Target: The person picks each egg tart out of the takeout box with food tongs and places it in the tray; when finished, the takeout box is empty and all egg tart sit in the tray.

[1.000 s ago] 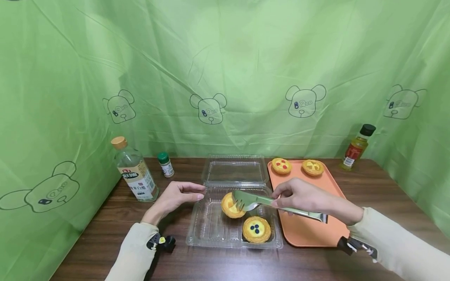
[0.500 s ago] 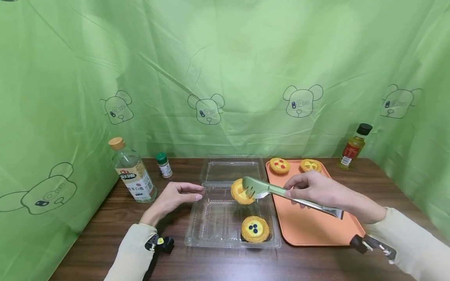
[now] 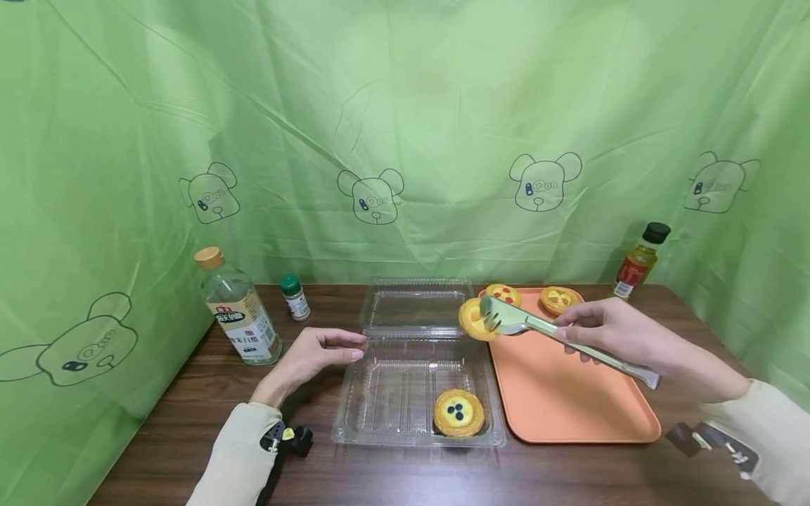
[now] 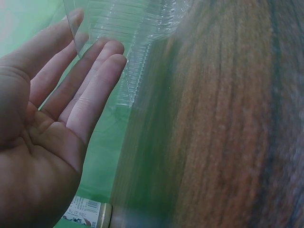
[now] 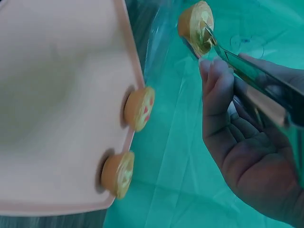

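Observation:
My right hand [image 3: 601, 329] grips metal tongs [image 3: 569, 341], whose tips pinch a yellow-topped egg tart [image 3: 473, 318] in the air. In the head view that tart overlaps the tray's left rear corner; the right wrist view shows the tart [image 5: 194, 26] tilted on its side between the tips. My left hand [image 3: 314, 362] has its fingers extended at the left edge of a clear plastic clamshell box [image 3: 380, 414], fingertips right at the rim. The box's lid [image 3: 418, 309] lies folded back. One tart with blueberries [image 3: 458, 413] sits in the box's front right.
On the orange tray [image 3: 569, 400] at right, a tart with red pieces [image 3: 506, 295] and a yellow-topped tart [image 3: 558, 301] stand at the back. A large vinegar bottle [image 3: 247, 316] and a green-capped jar [image 3: 295, 299] stand left; an oil bottle [image 3: 639, 263] is back right.
The tongs have lifted the yellow-topped tart out of the box and carried it right and back toward the tray. My left hand stays at the box's left edge.

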Demonstrator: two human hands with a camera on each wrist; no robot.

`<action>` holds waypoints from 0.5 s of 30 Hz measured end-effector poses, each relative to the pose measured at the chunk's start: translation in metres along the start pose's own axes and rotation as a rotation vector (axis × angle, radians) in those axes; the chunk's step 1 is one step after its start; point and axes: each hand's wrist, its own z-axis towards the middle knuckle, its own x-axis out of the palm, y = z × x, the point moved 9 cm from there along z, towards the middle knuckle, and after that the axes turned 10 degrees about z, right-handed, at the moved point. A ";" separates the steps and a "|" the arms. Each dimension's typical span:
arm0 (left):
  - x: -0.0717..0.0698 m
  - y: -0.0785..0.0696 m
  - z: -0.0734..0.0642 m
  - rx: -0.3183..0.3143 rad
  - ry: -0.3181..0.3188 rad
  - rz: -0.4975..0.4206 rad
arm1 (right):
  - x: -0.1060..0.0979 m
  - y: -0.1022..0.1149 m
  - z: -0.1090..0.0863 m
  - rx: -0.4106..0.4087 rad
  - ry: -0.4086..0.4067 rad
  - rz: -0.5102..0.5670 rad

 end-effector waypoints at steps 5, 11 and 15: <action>0.000 0.000 0.000 0.000 0.002 0.008 | -0.012 -0.015 -0.004 0.033 -0.031 -0.039; 0.000 0.001 0.000 -0.005 0.000 0.005 | -0.021 -0.031 -0.006 0.057 -0.046 -0.046; 0.000 0.001 0.000 -0.008 -0.007 0.003 | -0.023 -0.038 -0.007 0.068 -0.046 -0.032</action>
